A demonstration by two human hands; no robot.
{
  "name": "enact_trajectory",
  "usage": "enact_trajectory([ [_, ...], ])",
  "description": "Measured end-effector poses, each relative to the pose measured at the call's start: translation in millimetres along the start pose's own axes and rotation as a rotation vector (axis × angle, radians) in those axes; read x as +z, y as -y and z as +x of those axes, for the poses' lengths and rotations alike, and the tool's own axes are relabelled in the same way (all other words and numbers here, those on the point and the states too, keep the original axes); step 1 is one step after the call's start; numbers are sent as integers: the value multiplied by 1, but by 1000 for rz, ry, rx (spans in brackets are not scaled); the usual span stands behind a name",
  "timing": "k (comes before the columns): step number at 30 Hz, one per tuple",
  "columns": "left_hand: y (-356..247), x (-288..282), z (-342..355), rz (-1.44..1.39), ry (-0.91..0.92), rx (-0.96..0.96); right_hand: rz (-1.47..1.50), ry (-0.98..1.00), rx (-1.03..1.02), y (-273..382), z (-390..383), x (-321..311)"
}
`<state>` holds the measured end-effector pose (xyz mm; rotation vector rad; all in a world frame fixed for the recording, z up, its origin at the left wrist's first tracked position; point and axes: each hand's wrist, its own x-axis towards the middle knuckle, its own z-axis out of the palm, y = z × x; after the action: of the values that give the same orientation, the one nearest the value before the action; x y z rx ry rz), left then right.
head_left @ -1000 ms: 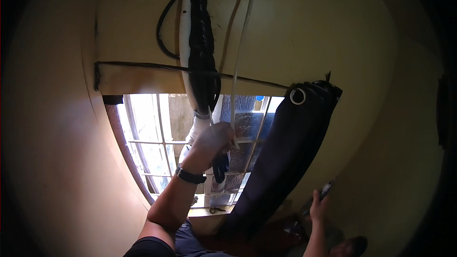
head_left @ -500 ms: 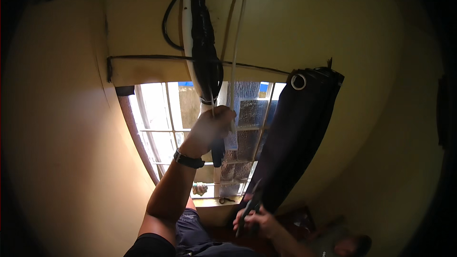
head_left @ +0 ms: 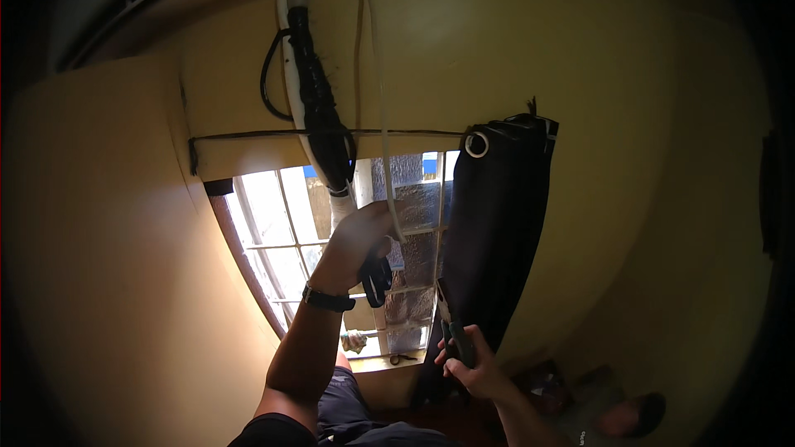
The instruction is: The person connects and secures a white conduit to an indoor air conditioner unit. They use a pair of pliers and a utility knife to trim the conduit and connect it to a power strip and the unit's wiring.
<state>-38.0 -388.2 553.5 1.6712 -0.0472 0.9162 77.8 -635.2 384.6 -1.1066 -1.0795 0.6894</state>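
Observation:
My left hand (head_left: 358, 240), with a dark band at the wrist, reaches up in front of the window. Its fingers are curled at the lower end of a white pipe (head_left: 341, 207), and what they grip is hidden. Black wrapping (head_left: 315, 99) covers much of the pipe above. Beneath the palm hangs a dark looped piece (head_left: 376, 280). A thin white cable (head_left: 384, 116) runs down beside my fingers. My right hand is out of view. From the lower right, a co-worker's hand (head_left: 468, 364) holds up pliers (head_left: 454, 331), jaws upward, apart from my hand.
A barred window (head_left: 294, 236) lies behind my hand. The dark curtain (head_left: 497, 232) with a metal ring hangs at its right, near a thin black rod or cord (head_left: 248, 134) across the top. A co-worker (head_left: 617, 418) in grey is below right. A crumpled cloth (head_left: 354, 340) is low at the window.
My view has shifted, so the pipe appears lower and further left. The co-worker's hand has raised the pliers a little. My left hand stays at the pipe's lower end.

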Motion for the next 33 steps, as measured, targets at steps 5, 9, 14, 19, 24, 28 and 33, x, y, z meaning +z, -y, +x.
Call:
enact_trajectory([
  [5, -5, 3, -3, -199, -13, -133, -644, -67, -236, 56, 22, -8],
  [9, -9, 2, -5, -101, 17, -67, -577, -30, -197, 72, 45, -8],
  [14, -14, -5, -7, -78, 23, -43, -537, 42, -224, 73, 64, -4],
  [19, -20, -10, -12, -137, -12, -99, -528, 52, -135, 78, 67, 12],
  [24, -22, -19, -13, -149, 9, -114, -653, 66, -263, 73, 69, 23],
  [28, -20, -30, -16, -145, 11, -105, -650, 57, -295, 73, 73, 34],
  [33, -24, -37, -19, -104, 4, -128, -714, 20, -377, 76, 76, 48],
])
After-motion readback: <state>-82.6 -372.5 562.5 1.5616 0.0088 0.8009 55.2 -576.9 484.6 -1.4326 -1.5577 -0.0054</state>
